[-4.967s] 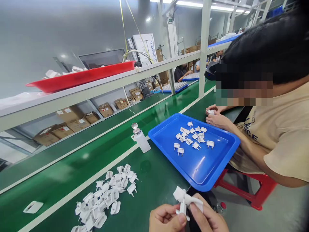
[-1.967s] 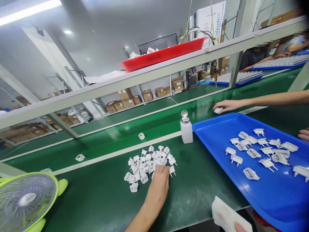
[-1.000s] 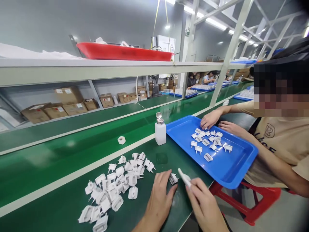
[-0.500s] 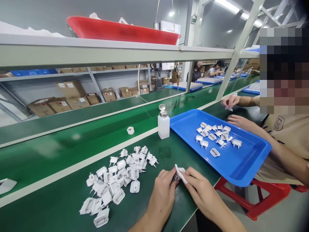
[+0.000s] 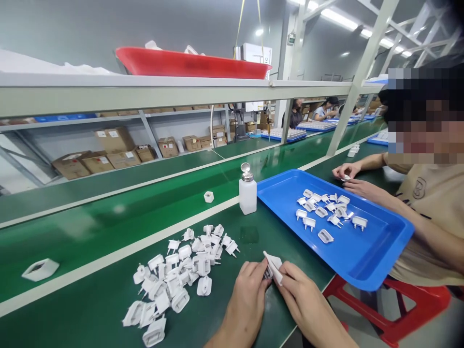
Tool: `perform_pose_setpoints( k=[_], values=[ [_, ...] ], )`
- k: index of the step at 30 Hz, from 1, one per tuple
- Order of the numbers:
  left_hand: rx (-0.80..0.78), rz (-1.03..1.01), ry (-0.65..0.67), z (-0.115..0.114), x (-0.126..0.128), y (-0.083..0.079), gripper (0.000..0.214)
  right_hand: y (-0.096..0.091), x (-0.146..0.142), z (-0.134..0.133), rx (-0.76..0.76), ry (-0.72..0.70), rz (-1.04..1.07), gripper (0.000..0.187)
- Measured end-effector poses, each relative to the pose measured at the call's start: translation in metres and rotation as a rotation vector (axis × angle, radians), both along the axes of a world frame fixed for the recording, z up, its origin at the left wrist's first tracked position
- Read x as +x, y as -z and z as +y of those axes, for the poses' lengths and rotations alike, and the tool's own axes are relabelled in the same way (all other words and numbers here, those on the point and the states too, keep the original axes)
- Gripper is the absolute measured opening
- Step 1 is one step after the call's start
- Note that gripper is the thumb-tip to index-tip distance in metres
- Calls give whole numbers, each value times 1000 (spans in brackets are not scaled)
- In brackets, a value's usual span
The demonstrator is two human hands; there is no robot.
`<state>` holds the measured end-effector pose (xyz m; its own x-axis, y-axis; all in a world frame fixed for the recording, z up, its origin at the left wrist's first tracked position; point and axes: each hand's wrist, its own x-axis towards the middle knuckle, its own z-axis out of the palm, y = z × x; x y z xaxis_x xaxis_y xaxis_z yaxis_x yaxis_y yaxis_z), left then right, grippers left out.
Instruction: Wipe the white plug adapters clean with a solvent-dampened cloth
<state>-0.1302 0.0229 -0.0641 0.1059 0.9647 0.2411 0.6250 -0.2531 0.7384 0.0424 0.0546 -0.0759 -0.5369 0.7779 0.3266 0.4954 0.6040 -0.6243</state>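
Factory floor, an assembly line for small plastic parts. Long green conveyor bench (image 5: 90, 246) runs from near left to far right, with loose white plug parts (image 5: 177, 275) heaped on it and a blue plastic tray (image 5: 290, 181) of the same parts beside them. White steel shelf frame (image 5: 145, 92) runs along the belt, red plastic tray (image 5: 192, 63) on top, cardboard cartons (image 5: 115, 140) on the rack below. Far right, seated workers (image 5: 296, 115) line the bench with blue trays of rowed parts (image 5: 283, 136). Strip lights (image 5: 339, 18) overhead, grey panel wall (image 5: 72, 29) behind, red plastic stool (image 5: 416, 304) near right.
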Motion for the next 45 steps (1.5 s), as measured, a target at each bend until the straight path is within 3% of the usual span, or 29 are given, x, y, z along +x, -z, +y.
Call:
perform_pose_setpoints(
  k=[4,7,12,15,24,29,35,39,43,45],
  values=[
    [-24,-11,-20,0,0,-4,41,6,7,-14,82,-10,-21,30],
    [-13,-24,-28,-1,0,-6,43,5,18,-20,12,-9,41,25],
    [-39,-11,-49,-3,2,-14,35,7,34,-24,-198,368,412,38],
    [-48,2,-109,-3,3,-18,30,6,33,-25,-248,453,472,45],
    [76,225,-275,-1,5,-10,40,-9,15,-33,-368,351,490,48],
    [-13,57,-292,3,-1,-15,26,-11,14,-31,-326,384,487,50],
    [-30,67,-115,6,-3,-15,48,-8,25,-27,-277,449,455,50],
    [-67,73,-47,6,-1,-14,49,-7,31,-28,-260,481,450,48],
    [-94,35,20,8,0,-14,45,-9,29,-35,-138,288,275,27],
    [-61,7,42,9,-1,-14,36,-8,25,-38,-43,159,138,29]
  ],
)
